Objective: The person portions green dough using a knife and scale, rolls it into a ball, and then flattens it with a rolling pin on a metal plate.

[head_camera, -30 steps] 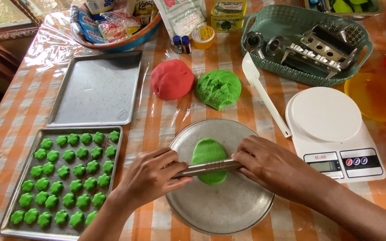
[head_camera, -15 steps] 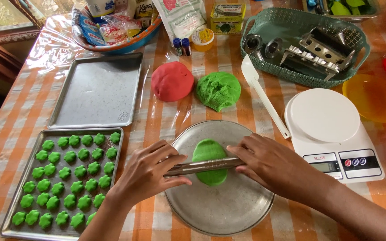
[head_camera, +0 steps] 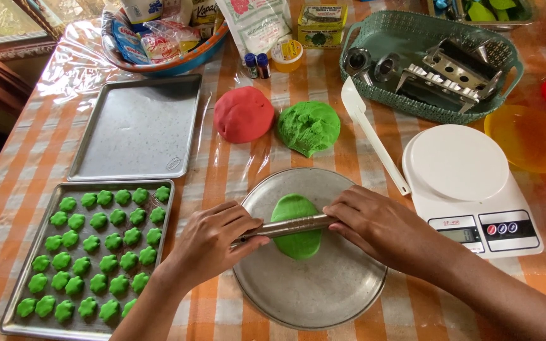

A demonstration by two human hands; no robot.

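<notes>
Metal roller (head_camera: pixel 289 226) has edged down the green dough (head_camera: pixel 296 242).

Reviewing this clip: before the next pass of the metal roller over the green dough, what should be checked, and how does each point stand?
1. Left hand on the metal roller: ok.
2. Right hand on its other end: ok.
3. Roller lies across the flattened green dough: ok.
4. Dough fully inside the round metal plate: ok.
5. White spatula off the plate: ok.
6. Dough sticking to roller: cannot tell.
</notes>
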